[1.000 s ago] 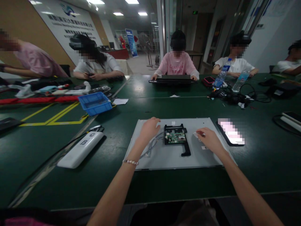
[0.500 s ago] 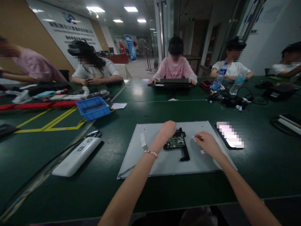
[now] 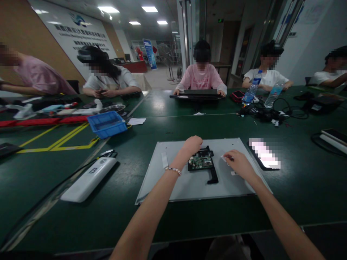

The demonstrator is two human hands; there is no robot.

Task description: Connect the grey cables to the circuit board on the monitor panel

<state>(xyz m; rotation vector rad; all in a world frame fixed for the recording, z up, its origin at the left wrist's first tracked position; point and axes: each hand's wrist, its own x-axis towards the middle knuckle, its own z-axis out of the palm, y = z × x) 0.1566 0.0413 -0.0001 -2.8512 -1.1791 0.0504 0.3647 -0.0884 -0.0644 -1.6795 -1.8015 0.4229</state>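
A flat grey panel (image 3: 189, 186) lies on the green table in front of me. On it sits a green circuit board (image 3: 202, 162) in a black bracket (image 3: 211, 176). My left hand (image 3: 191, 146) rests curled on the board's left top corner, its fingers closed on something I cannot make out. To the right of the board, my right hand (image 3: 238, 162) pinches a small thin tool (image 3: 224, 158) against the panel. A strip of tape (image 3: 164, 160) lies on the panel's left part.
A lit phone (image 3: 263, 154) lies right of the panel, a white device (image 3: 88, 178) with a cable to the left, a blue bin (image 3: 107, 124) beyond it. Several people sit around the table with a laptop (image 3: 199, 94), bottles (image 3: 252, 88) and tangled cables (image 3: 268, 113).
My left hand moved right from the panel's left side onto the circuit board; the grey cable it touched is no longer visible. The right hand stayed put.
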